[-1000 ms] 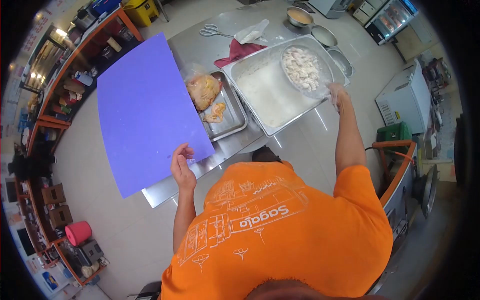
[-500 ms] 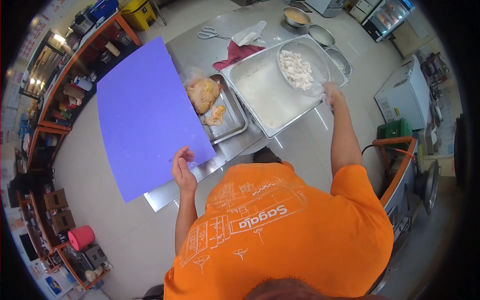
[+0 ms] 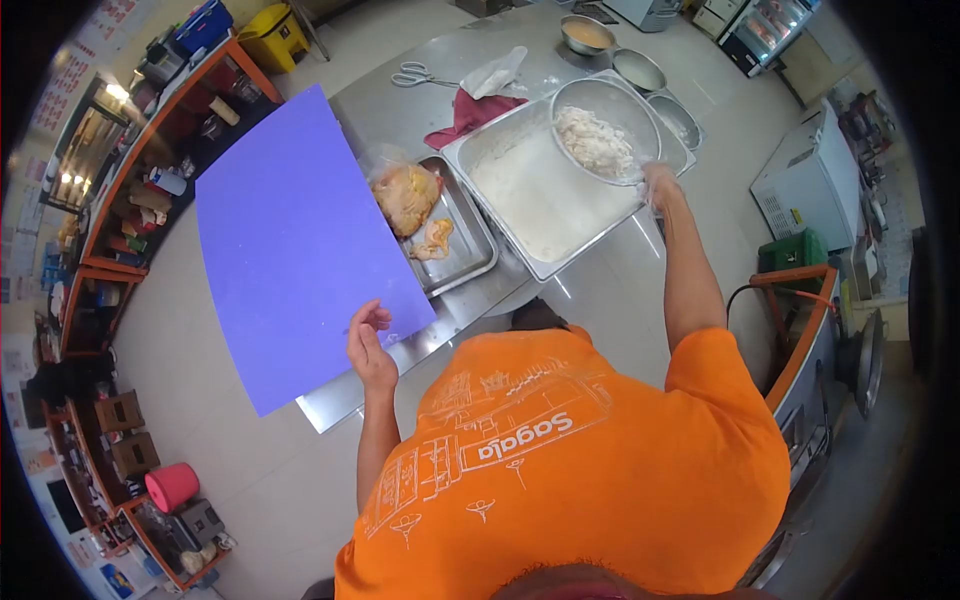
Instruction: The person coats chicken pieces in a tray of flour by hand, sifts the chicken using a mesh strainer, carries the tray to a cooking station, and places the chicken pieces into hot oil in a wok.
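Observation:
My right hand (image 3: 660, 184) is closed on the near rim of a round sieve (image 3: 645, 112). White, flour-coated pieces (image 3: 596, 142), apparently cut meat, lie in the sieve. It is over the right part of a large metal tray (image 3: 541, 272) spread with white flour (image 3: 540, 200). My left hand (image 3: 371, 345) holds nothing, its fingers apart and loosely bent, at the near right edge of a flat purple sheet (image 3: 300, 250). Beside the sheet, a smaller metal tray (image 3: 470, 268) holds a yellowish piece of raw poultry (image 3: 408, 198) in clear plastic and a smaller scrap (image 3: 435, 240).
Scissors (image 3: 412, 74), a dark red cloth (image 3: 475, 115) and a white-dusted plastic bag (image 3: 495, 72) lie behind the trays. Several metal bowls stand at the back right, one with orange-brown contents (image 3: 588, 35). A white chest freezer (image 3: 810, 180) is off to the right.
The sieve has shifted slightly and shows more sharply now, and the pieces in it have tumbled into a different heap. My left hand stays nearly in place.

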Demonstrator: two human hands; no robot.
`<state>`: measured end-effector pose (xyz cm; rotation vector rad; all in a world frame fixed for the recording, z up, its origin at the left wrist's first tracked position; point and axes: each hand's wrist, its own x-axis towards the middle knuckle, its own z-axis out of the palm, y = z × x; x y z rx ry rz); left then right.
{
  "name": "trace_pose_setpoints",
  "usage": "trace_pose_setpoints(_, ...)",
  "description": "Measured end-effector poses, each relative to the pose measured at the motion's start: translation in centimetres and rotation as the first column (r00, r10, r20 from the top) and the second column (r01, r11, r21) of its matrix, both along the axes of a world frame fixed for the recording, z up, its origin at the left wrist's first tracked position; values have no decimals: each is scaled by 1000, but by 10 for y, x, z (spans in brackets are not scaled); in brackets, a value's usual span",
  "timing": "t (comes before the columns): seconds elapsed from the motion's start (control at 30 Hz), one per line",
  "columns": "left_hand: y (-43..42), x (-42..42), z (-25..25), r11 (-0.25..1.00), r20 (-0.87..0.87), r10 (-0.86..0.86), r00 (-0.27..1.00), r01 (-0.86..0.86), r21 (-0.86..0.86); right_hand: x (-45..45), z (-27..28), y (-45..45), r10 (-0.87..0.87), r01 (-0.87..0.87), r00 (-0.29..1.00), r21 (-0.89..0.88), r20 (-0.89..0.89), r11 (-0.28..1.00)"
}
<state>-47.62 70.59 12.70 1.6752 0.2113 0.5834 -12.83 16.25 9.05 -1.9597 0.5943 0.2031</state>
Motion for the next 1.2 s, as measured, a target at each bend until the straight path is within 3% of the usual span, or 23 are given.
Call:
trace_pose_setpoints(0.17, -1, 3, 2, 1000, 18, -5, 1000, 5, -8, -7, 19, 10, 25, -25, 999, -8, -41, 1000)
trace_pose_setpoints(0.33, -1, -2, 0, 1000, 1, 7, 1000, -7, -8, 9, -24, -23, 25, -23, 999, 68, -26, 997)
trace_pose_setpoints(0.43, -3, -1, 0, 1000, 11, 8, 1000, -8, -9, 9, -30, -14, 175, -151, 982, -270, 65, 951)
trace_pose_setpoints(0.53, -6, 1, 5, 1000, 12, -1, 1000, 1, 1, -8, -3, -9, 38, -39, 999, -13, -33, 999)
trace_pose_setpoints(0.63, -6, 2, 4, 1000, 26, -13, 1000, 13, -11, 10, -44, -32, 276, -252, 955, -202, 105, 947)
trace_pose_setpoints(0.73, -6, 1, 9, 1000, 1, 5, 1000, -5, 9, -11, -18, -23, 31, -30, 998, -20, 61, 999)
trace_pose_setpoints(0.83, -5, 1, 6, 1000, 13, 2, 1000, -2, 0, -14, 10, 5, -67, 67, 997, -13, 28, 998)
trace_pose_setpoints(0.9, -6, 6, 8, 1000, 24, 8, 1000, -8, 8, 20, -39, -48, 158, -131, 975, -171, 154, 976)
trace_pose_setpoints(0.97, -7, 5, 8, 1000, 21, 5, 1000, -5, 7, 24, -55, -66, 216, -176, 963, -229, 161, 957)
trace_pose_setpoints(1.1, -6, 6, 9, 1000, 27, 0, 1000, -1, 2, 1, 12, -11, 0, 2, 1000, -131, 20, 991)
trace_pose_setpoints(1.13, -6, 3, 9, 1000, 20, -8, 1000, 8, 2, -10, 16, -9, -61, 57, 998, -113, -30, 992)
trace_pose_setpoints(1.2, -7, 6, 8, 1000, 15, -8, 1000, 8, 5, 1, -10, -20, -20, 22, 997, -37, 68, 999)
